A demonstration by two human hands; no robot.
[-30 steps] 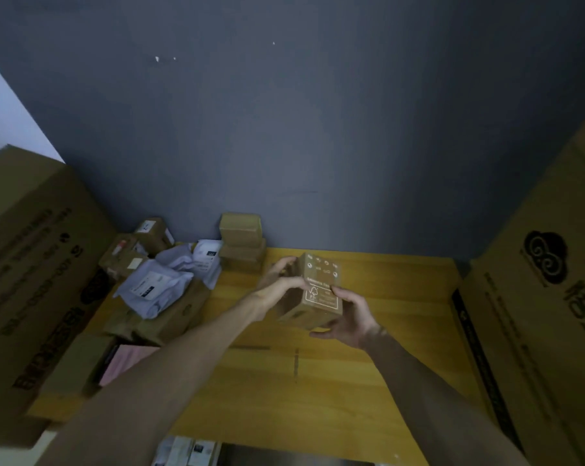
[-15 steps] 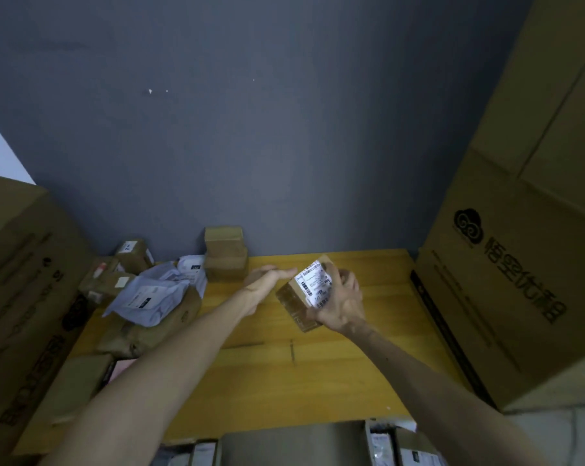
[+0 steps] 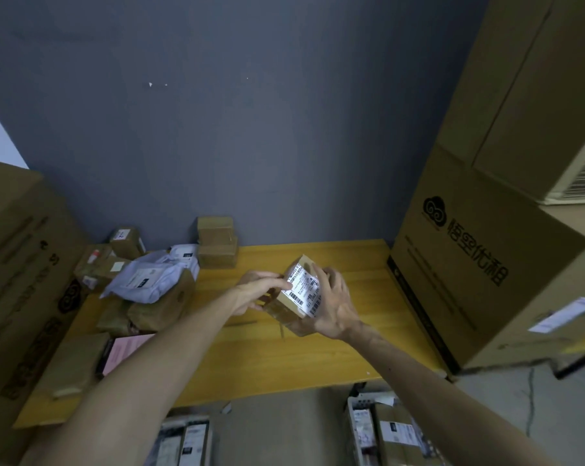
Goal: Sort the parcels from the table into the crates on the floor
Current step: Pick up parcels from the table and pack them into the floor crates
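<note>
Over the table (image 3: 318,364), your parcel (image 3: 284,311): a small brown box held clear of the wood between both hands.
Heading: its white label (image 3: 302,287) faces up at you. The long axis runs roughly near to far, with the far end tipped up toward the wall.
Your right hand (image 3: 334,304): fingers wrapped round the box's right side and underneath, gripping it.
Your left hand (image 3: 254,290): forefinger on the label's left edge, other fingers curled beneath, pinching the box.
Table's left end: piled parcels (image 3: 150,280).
Floor below: crates (image 3: 354,418) holding parcels.
</note>
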